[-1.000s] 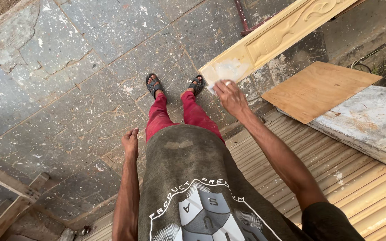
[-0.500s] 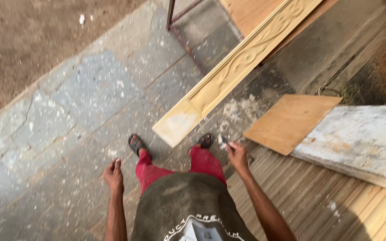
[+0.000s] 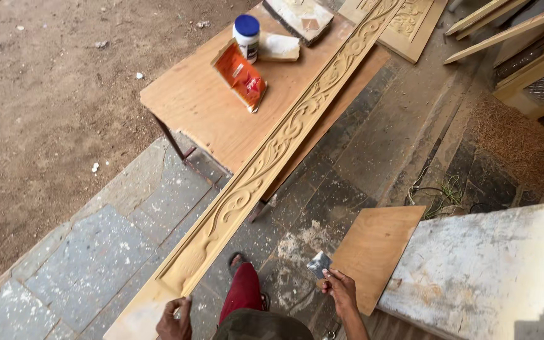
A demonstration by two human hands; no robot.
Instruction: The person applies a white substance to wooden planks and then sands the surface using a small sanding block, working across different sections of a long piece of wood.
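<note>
A long carved wooden board (image 3: 272, 157) runs from the bottom left up across a plywood table (image 3: 203, 107) to the top right. My left hand (image 3: 174, 318) rests on its near, plain end, fingers curled on the edge. My right hand (image 3: 341, 293) holds a small metal scraper blade (image 3: 319, 264) above the stone floor, next to a square plywood sheet (image 3: 379, 252). My red trousers and one sandalled foot show between the hands.
On the table stand a white jar with a blue lid (image 3: 247, 36), an orange packet (image 3: 240, 74) and a whitish block (image 3: 278, 47). A white-smeared slab (image 3: 492, 271) lies at the right. More carved and plain boards lean at the top right. Bare earth lies left.
The view has tilted up and forward, bringing the table and its items into sight. My left hand has moved onto the board's near end. My right hand still holds the scraper.
</note>
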